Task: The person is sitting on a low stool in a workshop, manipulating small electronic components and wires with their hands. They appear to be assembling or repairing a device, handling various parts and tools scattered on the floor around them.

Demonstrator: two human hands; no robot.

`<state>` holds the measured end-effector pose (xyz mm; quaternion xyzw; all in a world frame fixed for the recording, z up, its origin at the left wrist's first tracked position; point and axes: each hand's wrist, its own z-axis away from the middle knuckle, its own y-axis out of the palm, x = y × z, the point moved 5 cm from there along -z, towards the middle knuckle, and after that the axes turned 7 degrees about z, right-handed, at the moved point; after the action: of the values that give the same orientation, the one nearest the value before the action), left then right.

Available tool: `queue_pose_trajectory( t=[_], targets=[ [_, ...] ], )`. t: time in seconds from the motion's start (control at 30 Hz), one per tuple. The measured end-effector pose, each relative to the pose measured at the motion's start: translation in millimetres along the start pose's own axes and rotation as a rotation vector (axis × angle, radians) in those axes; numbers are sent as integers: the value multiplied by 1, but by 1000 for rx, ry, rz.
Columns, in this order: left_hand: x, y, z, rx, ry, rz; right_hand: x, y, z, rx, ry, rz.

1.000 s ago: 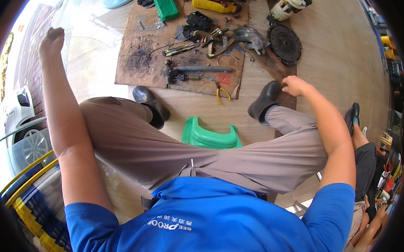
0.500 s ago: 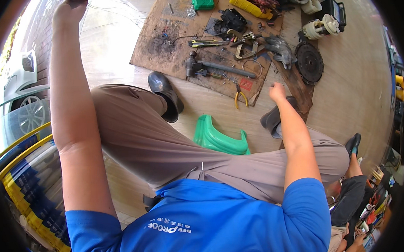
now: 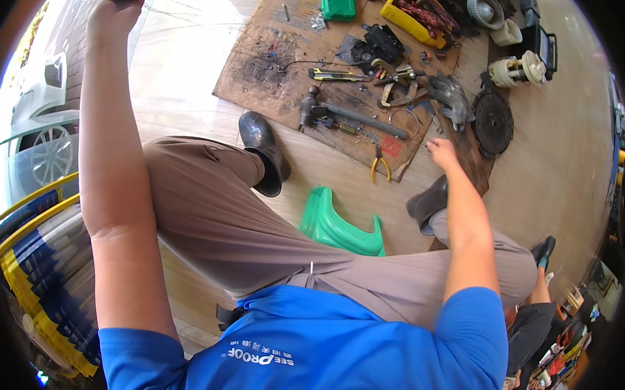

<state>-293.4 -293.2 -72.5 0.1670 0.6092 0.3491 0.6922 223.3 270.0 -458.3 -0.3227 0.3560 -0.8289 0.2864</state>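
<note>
My left hand (image 3: 120, 11) is raised at the far left, fingers closed on thin wire (image 3: 168, 10). Fine strands trail from it toward the cardboard (image 3: 237, 87). My right hand (image 3: 443, 152) hovers beside the cardboard's right corner, fingers curled together; whatever they may hold is too small to make out. Nearest to it lie yellow-handled pliers (image 3: 379, 167), a wire ring (image 3: 404, 121) and grey gloves (image 3: 450, 100). A hammer (image 3: 358, 119) rests across the cardboard, below a yellow utility knife (image 3: 340, 75) and a metal clamp (image 3: 400, 94).
A green plastic stool (image 3: 339, 226) stands between my legs. Farther off are a green case (image 3: 337, 2), a yellow tray (image 3: 412, 24), a round black disc (image 3: 493, 123) and a white pump-like part (image 3: 517, 70). Packaged goods fill a yellow rack (image 3: 37, 273) at left. Another person's leg (image 3: 540, 292) shows at right.
The view has shifted, so the floor items sit slightly lower and farther right. My left hand keeps its grip on the wire; my right hand's fingers have loosened slightly.
</note>
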Motion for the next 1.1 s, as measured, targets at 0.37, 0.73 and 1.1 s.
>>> queue_pose_trajectory(
  t=[0.37, 0.73, 1.1],
  targets=[
    [-65, -144, -126, -35, -88, 152, -135, -288, 156, 215, 435, -317],
    [-49, -151, -95, -283, -24, 265, -326, -293, 371, -354, 755, -866],
    [-69, -144, -64, -198, 33, 276, -396, -281, 411, -564, 1264, -590]
  ],
)
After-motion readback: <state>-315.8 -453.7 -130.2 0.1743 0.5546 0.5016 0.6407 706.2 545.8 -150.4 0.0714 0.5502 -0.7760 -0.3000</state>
